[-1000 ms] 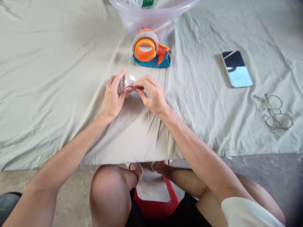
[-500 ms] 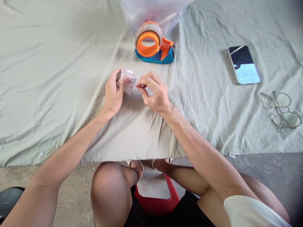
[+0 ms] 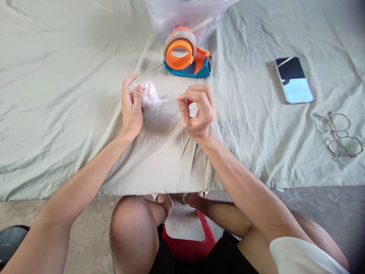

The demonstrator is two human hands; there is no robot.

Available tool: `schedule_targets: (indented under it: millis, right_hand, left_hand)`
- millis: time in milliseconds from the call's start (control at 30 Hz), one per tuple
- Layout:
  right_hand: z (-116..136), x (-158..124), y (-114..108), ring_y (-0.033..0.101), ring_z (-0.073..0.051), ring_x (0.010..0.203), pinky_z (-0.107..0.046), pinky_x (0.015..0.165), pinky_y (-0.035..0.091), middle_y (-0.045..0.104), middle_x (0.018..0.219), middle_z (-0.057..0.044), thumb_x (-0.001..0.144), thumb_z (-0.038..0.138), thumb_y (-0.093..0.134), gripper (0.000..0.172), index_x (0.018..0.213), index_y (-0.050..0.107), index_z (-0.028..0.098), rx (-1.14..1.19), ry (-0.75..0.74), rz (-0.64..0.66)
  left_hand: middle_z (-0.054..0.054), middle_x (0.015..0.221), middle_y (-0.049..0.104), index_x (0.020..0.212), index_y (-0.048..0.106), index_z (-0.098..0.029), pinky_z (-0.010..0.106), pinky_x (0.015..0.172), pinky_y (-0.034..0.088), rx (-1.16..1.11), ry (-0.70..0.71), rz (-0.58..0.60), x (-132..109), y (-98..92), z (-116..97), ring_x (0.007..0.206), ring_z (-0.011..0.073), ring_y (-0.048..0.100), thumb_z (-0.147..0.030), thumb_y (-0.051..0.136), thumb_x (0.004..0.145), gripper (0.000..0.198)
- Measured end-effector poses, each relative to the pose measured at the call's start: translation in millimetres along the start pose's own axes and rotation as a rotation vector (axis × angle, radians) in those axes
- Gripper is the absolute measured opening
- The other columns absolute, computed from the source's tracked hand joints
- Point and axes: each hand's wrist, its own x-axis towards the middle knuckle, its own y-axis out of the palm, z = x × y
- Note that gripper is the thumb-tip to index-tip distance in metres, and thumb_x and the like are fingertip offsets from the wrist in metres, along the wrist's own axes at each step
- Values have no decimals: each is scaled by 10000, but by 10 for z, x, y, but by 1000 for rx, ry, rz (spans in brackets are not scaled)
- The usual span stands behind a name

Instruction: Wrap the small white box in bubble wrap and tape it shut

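Observation:
My left hand point(image 3: 131, 110) grips a small packet wrapped in crinkled clear plastic point(image 3: 149, 91), thumb across its near side. What lies inside the wrapping cannot be made out. To the right of it, my right hand point(image 3: 198, 108) pinches with thumb and forefinger. A thin, see-through strand of plastic point(image 3: 169, 99) seems to stretch from the packet to those fingertips; it is faint and blurred. Just beyond both hands stands an orange and blue tape dispenser point(image 3: 186, 70) with a roll of clear tape point(image 3: 180, 36) on it.
Behind the dispenser is a translucent plastic container point(image 3: 185, 17). A phone point(image 3: 295, 80) and a pair of glasses point(image 3: 339, 133) lie at the right on a wrinkled pale green cloth point(image 3: 71, 76). Below the table edge, a red stool point(image 3: 189, 243) shows between the legs.
My right hand has moved right, away from the packet, still pinching. My left hand has shifted slightly left with the packet, and its forefinger has lifted off. The plastic looks drawn out between them.

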Motion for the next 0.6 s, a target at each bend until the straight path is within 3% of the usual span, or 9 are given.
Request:
schedule_targets:
  millis: [100, 200, 267, 400, 600]
  right_hand:
    - [40, 16, -8, 746, -320, 1032, -515, 854, 694, 765, 1045, -123, 1220, 677, 397, 496, 1101, 723, 323, -27, -22, -56]
    - [100, 31, -48, 757, -348, 1112, -555, 946, 703, 766, 1113, -127, 1216, 673, 345, 537, 1113, 749, 335, -141, 46, -41]
    - [131, 28, -80, 746, -379, 1190, -592, 1009, 695, 759, 1172, -139, 1207, 679, 285, 588, 1144, 772, 354, -245, 125, -6]
    - [153, 16, -94, 741, -372, 1169, -557, 972, 682, 725, 1110, -138, 1217, 660, 220, 621, 1165, 767, 369, -414, 151, -23]
    - [156, 81, -39, 709, -335, 1048, -523, 918, 664, 628, 997, -126, 1231, 687, 166, 638, 1021, 652, 331, -448, 98, -288]
  left_hand:
    - [33, 1077, 680, 1424, 684, -373, 373, 611, 559, -83, 20, -7, -34, 25, -123, 817, 197, 638, -1024, 520, 1072, 757]
    - [49, 1092, 684, 1345, 678, -352, 383, 662, 584, -140, 22, 49, -70, 38, -235, 882, 231, 685, -963, 504, 1125, 672]
    - [46, 1121, 697, 1373, 649, -353, 399, 744, 624, -166, 29, 101, -88, 38, -276, 925, 245, 709, -957, 591, 1098, 666]
    - [60, 1285, 726, 1453, 596, -328, 495, 1052, 649, -59, 73, 160, -94, 35, -262, 1127, 296, 755, -995, 852, 887, 912]
    - [85, 1399, 716, 1455, 599, -348, 579, 1212, 597, 33, 153, 109, -66, 22, -146, 1330, 369, 729, -906, 841, 971, 777]
